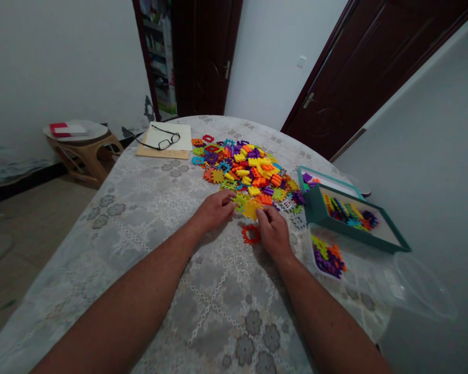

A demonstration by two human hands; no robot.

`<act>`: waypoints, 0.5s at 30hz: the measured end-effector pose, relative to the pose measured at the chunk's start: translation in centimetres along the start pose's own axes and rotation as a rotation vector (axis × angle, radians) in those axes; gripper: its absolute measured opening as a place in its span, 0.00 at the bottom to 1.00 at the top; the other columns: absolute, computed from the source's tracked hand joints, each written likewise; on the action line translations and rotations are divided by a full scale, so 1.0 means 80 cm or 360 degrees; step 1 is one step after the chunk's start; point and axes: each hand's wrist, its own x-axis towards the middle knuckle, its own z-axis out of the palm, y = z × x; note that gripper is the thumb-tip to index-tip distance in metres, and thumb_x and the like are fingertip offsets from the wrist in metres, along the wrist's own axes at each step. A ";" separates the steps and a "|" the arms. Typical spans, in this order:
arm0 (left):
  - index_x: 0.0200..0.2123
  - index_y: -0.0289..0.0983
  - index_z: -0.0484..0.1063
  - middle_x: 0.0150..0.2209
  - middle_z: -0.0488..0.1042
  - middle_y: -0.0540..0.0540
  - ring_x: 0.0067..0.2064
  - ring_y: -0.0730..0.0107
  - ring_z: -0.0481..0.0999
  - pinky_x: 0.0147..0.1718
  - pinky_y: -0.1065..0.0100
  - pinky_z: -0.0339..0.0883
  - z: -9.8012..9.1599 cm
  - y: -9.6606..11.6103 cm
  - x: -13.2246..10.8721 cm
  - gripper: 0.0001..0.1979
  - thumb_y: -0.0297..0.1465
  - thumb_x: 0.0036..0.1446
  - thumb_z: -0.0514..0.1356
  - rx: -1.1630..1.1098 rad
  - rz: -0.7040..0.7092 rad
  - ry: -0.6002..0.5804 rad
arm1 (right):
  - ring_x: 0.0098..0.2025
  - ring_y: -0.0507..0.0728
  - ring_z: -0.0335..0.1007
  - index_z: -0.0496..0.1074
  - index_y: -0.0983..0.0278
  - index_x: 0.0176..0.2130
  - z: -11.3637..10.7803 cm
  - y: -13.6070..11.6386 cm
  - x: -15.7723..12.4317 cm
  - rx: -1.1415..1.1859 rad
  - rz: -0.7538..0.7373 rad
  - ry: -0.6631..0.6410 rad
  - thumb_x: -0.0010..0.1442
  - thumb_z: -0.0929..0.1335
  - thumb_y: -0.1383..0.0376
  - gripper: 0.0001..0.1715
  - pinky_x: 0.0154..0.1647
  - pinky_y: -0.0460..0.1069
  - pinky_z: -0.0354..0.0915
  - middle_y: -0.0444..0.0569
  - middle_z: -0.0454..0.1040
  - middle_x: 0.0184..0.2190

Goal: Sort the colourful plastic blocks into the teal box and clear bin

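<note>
My right hand (273, 229) pinches a flat yellow building piece with toothed edges (251, 210) between thumb and fingers. Facing it, my left hand (217, 209) is closed at the edge of a yellow-green toothed piece (241, 202). The two pieces overlap in view, and I cannot tell whether they are joined. Just below them, a red square toothed frame (250, 235) lies on the tablecloth, close to my right hand. Beyond both hands spreads a pile of colourful plastic building pieces (253, 169), some flat and toothed, others short and ribbed.
Right of the pile stand a green box (359, 236) and a clear plastic tub (314, 259), both with pieces inside. A clear lid (425, 285) lies near the right edge. Glasses (164, 144) rest on paper at the back left. A stool (97, 150) stands beyond the table (140, 218).
</note>
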 end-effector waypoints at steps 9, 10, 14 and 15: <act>0.36 0.39 0.74 0.28 0.72 0.52 0.29 0.71 0.69 0.29 0.69 0.62 0.000 0.011 -0.009 0.07 0.37 0.59 0.64 0.0243 0.0165 -0.0268 | 0.33 0.56 0.72 0.73 0.60 0.43 0.007 -0.006 -0.006 0.0014 0.0045 -0.0086 0.67 0.69 0.51 0.15 0.35 0.49 0.65 0.44 0.76 0.33; 0.35 0.39 0.74 0.28 0.72 0.52 0.29 0.71 0.68 0.29 0.69 0.60 -0.001 0.012 -0.009 0.06 0.35 0.59 0.64 0.0313 0.0171 -0.0224 | 0.33 0.56 0.72 0.73 0.61 0.44 0.003 -0.008 -0.006 -0.0060 0.0013 -0.0111 0.68 0.69 0.52 0.15 0.36 0.49 0.65 0.44 0.77 0.34; 0.38 0.39 0.73 0.31 0.74 0.52 0.33 0.70 0.70 0.34 0.67 0.63 -0.009 0.013 -0.006 0.04 0.33 0.61 0.61 0.0376 0.0182 0.0078 | 0.40 0.58 0.74 0.75 0.62 0.48 -0.022 -0.017 -0.008 -0.0592 -0.0233 -0.0436 0.68 0.70 0.56 0.14 0.42 0.50 0.64 0.51 0.77 0.44; 0.39 0.40 0.72 0.32 0.75 0.52 0.34 0.69 0.71 0.36 0.66 0.64 -0.012 0.013 -0.005 0.04 0.33 0.62 0.61 0.0355 0.0176 0.0140 | 0.43 0.58 0.74 0.75 0.61 0.48 -0.029 -0.019 -0.009 -0.0730 -0.0264 -0.0551 0.67 0.71 0.57 0.13 0.43 0.50 0.64 0.53 0.77 0.46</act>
